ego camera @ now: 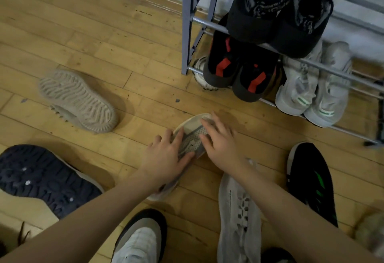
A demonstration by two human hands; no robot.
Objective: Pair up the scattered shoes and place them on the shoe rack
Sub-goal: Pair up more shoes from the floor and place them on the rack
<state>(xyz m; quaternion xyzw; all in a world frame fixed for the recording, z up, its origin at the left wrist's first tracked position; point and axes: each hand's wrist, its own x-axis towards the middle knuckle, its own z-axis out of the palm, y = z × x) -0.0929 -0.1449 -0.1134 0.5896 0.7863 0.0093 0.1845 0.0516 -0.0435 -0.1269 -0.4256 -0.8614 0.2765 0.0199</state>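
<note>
**Both your hands are on the grey-and-white sneaker on the floor**

At the far left a dark navy shoe (41, 179) lies with its sole up on the wooden floor (104, 44). Above it, well apart, a beige shoe (79, 100) also lies sole up.

In the middle, your left hand (166, 156) rests on the grey-and-white sneaker (192, 138), fingers spread and nearly straight, the thumb across its upper. Your right hand (220, 140) lies on the same sneaker from the other side, fingers also straight and a little spread; neither hand curls around it. The sneaker lies on the floor just before the shoe rack (188, 23), its toe pointing toward the rack.

Near your left forearm, at the bottom edge, is a white shoe with a dark sole rim (141, 240). Under your right forearm lies a light grey knit shoe (239, 217), and right of it a black shoe with green marks (311, 181).

On the rack, the upper rails carry a black pair (276, 7). Lower are a black-and-red pair (239, 69) and, beside it to the right, a white pair with green stripes (311, 90).
</note>
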